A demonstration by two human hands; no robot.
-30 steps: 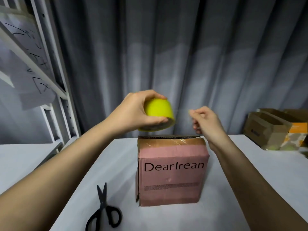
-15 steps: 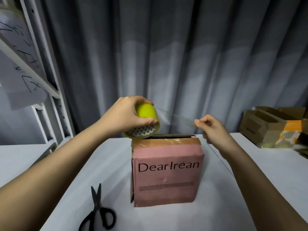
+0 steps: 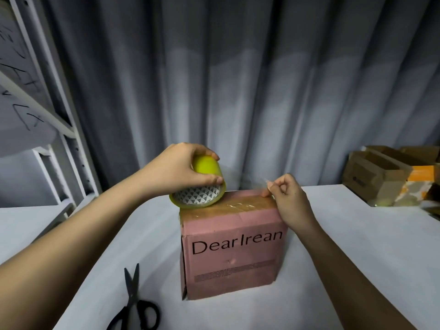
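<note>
Your left hand (image 3: 177, 169) grips the yellow tape roll (image 3: 207, 167) from above, fingers curled over its outer face and thumb pressed near the rim, so the roll tilts and its patterned core faces you. The roll sits at the far left corner of the pink DearIrean box (image 3: 234, 256); you cannot tell from here whether its lower rim touches the top. Your right hand (image 3: 289, 195) pinches the free end of the clear tape strip (image 3: 263, 180) between thumb and forefinger, the other fingers curled in, right at the box's far right top corner. The strip itself shows only faintly between the roll and your fingers. Shiny tape already lies across the box's brown top. The box stands upright on the white table (image 3: 357, 246), with black scissors (image 3: 134, 306) lying near its front left. Open cardboard boxes (image 3: 381, 177) stand at the far right, and a grey curtain (image 3: 238, 79) hangs behind.
</note>
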